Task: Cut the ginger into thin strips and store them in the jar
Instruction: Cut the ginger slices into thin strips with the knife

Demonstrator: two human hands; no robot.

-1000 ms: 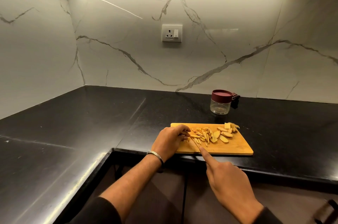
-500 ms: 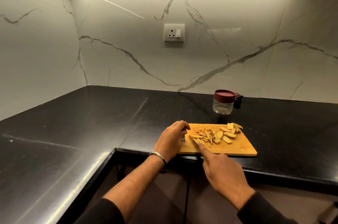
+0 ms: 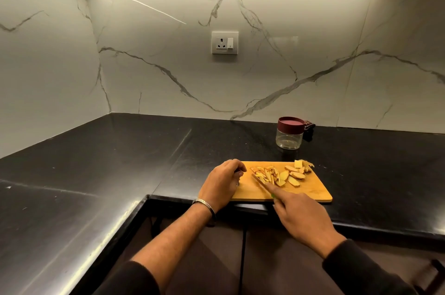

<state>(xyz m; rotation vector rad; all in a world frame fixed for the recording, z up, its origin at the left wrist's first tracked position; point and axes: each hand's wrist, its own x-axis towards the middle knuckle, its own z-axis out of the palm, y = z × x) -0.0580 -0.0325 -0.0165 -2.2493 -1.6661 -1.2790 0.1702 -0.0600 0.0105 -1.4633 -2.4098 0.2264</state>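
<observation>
Black granite countertop [image 3: 120,162], marble backsplash. Wooden cutting board [image 3: 310,192] at counter edge holds ginger strips [image 3: 265,173] and ginger slices [image 3: 295,174]. Left hand [image 3: 222,184] fingers curled, resting on board's left end; held item unclear. Right hand [image 3: 301,215] grips knife [image 3: 261,184], index finger extended along blade, touching the strips. Lidded jar [image 3: 289,133] stands behind board.

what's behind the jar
A small dark object pokes out behind the jar on its right, near the marble wall. The jar hides most of it, so what it is cannot be told. The jar itself looks empty, lid on.
</observation>
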